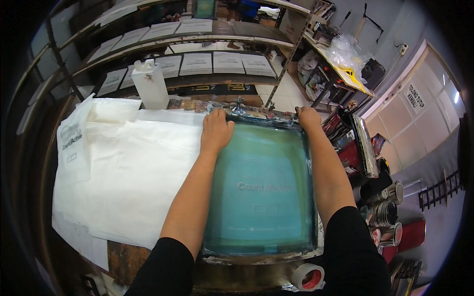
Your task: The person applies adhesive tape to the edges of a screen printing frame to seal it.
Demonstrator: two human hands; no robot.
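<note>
A screen printing frame (pixel 261 197) with blue-green mesh lies flat in front of me, with faint lettering showing in its middle. My left hand (pixel 217 129) is at its far left corner, fingers curled over the far edge. At the far right corner my right hand (pixel 310 119) is closed around something small and dark beside the clamp hardware; its fingers partly hide it. A metal hinge clamp (pixel 239 105) stands behind the frame, between the two hands. Left of the frame spreads a stack of thin white sheets (pixel 133 172), one printed sheet (pixel 74 143) lying at its left edge.
A white plastic jug (pixel 150 85) stands behind the sheets. A roll of tape (pixel 308 277) sits at the near edge. Racks (pixel 237 32) with several printed sheets rise beyond the table. Paint cans (pixel 390 234) and other frames (pixel 364 145) crowd the right side.
</note>
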